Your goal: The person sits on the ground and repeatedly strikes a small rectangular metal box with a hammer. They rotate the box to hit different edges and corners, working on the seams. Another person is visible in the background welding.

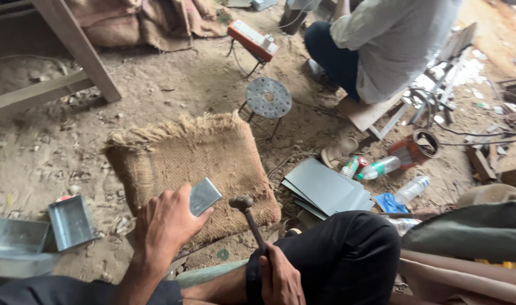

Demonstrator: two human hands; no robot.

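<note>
Two hands at work over a dirt floor (173, 90), items listed from left to right. Far left: folded grey sheet-metal pieces, one flat tray (15, 237) at the frame edge and one small open channel (71, 222) just beside it, both lying on the floor. Upper left: slanted wooden frame legs (77, 48). Centre left: a burlap mat (196, 155) with a frayed upper edge, spread on the floor. Left hand (164, 223), fingers closed around a small grey metal sheet piece (203, 196), held at the near edge of the mat; whether the piece touches the mat cannot be told. Right hand (280, 279), closed around the wooden handle of a hammer (251, 217), its metal head raised just beside the sheet piece and not touching it. Beyond the mat: a small round perforated metal stool (268, 97) and a red rectangular device (252, 38) on thin legs. Right of the mat: a stack of flat grey metal sheets (325, 189), then several plastic bottles (379, 168) lying on their sides and an orange can (415, 148). Upper right: another person (388, 42), seated, light shirt and dark trousers. Lower right: the wearer's knee in black trousers (348, 254).
</note>
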